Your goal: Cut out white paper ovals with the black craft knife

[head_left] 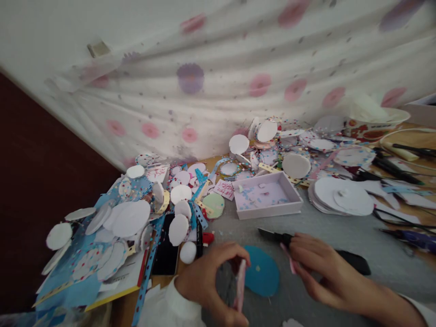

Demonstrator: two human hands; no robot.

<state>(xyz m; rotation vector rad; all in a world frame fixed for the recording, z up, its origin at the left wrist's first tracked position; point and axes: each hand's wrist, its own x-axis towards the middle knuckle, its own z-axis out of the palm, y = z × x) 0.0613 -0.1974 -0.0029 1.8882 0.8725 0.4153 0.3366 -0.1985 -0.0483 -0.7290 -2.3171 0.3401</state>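
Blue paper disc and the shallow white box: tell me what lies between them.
In the head view, mostly bare grey tabletop separates the blue paper disc from the shallow white box; only the tip of the black scissors juts in from the right.

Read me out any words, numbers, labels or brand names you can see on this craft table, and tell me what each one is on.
No text can be read.
White card with red marks: too blurred to read.
Small pink-marked card: marks too small to read.
Printed bowl: red pattern only, no readable lettering.
Thin pink piece in the left hand and right hand: no visible text.
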